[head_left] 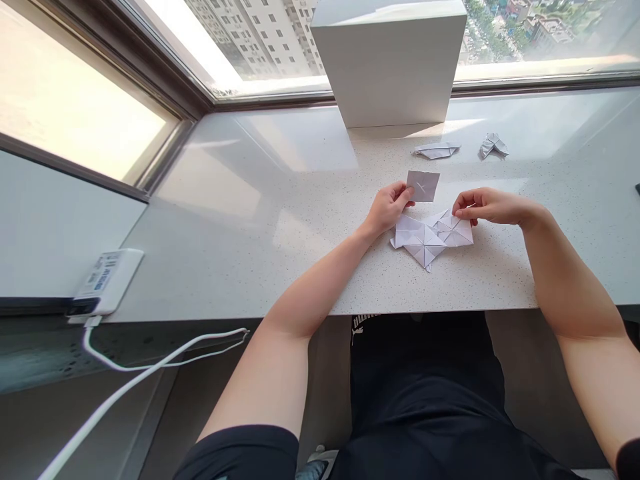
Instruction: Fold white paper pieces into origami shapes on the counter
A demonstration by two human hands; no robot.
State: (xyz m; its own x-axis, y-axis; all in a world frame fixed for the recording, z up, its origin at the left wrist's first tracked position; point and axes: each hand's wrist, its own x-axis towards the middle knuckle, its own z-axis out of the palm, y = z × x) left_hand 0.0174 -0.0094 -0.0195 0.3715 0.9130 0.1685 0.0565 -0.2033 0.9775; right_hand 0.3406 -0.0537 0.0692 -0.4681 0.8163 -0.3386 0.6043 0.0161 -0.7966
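My left hand pinches a small square of paper by its left edge, held up above the counter; a short crease mark shows near its middle. Just below lie folded white paper pieces, creased in star patterns and overlapping one another. My right hand has thumb and fingers closed on the upper right part of these folded papers. Whether the pieces are joined together I cannot tell.
Farther back on the counter lie a long folded paper piece and a small winged paper piece. A white box stands by the window. On the left, a white power bank has a cable hanging over the edge.
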